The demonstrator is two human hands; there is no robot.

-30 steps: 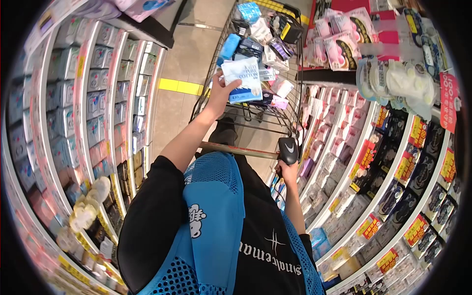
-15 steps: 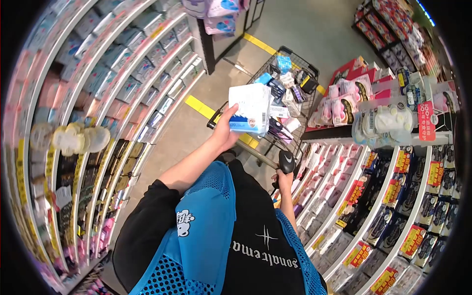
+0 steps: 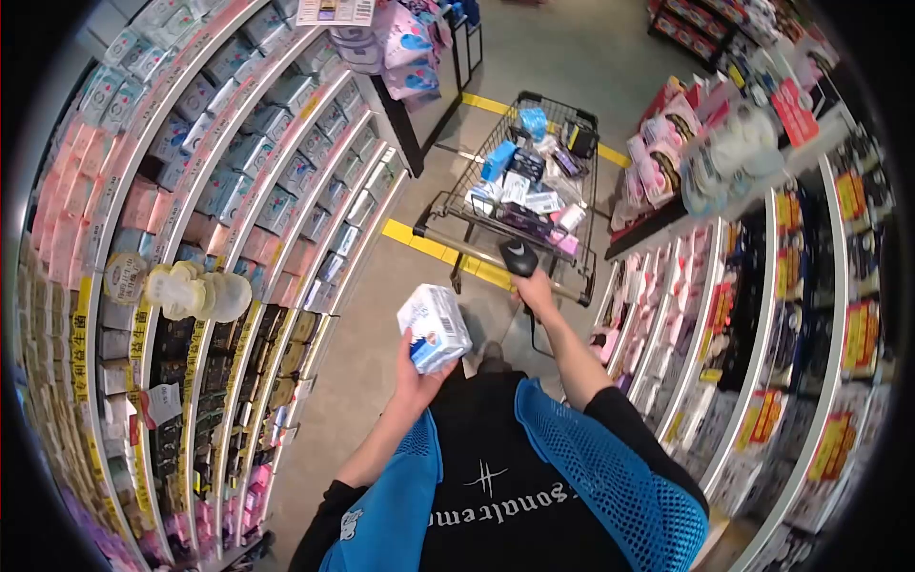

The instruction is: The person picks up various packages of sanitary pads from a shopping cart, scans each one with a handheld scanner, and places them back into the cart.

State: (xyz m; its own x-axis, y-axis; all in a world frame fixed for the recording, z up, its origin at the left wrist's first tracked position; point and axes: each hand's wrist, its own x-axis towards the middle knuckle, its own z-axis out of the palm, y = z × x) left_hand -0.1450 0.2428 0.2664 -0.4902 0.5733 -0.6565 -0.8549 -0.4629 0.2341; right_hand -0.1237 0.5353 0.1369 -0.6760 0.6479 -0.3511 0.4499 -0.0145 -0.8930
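My left hand is closed on a plastic-wrapped white-and-blue pack, held up in front of my body with its barcode side upward. The pack's print is too blurred to read. In my right hand is a black handheld scanner with a pale mark on its head. A dark strap hangs below that hand. Just beyond the scanner stands a wire shopping cart, loaded with several packs in blue, white, black and purple.
Shelves of boxed and bagged packs curve along the left, with round plastic tags sticking out. More shelves with red-and-yellow price cards rise on the right. Yellow floor tape crosses the aisle near the cart.
My left hand has drawn the pack back from over the cart, closer to my body and tilted. The scanner in my right hand has moved forward and left, near the cart handle.
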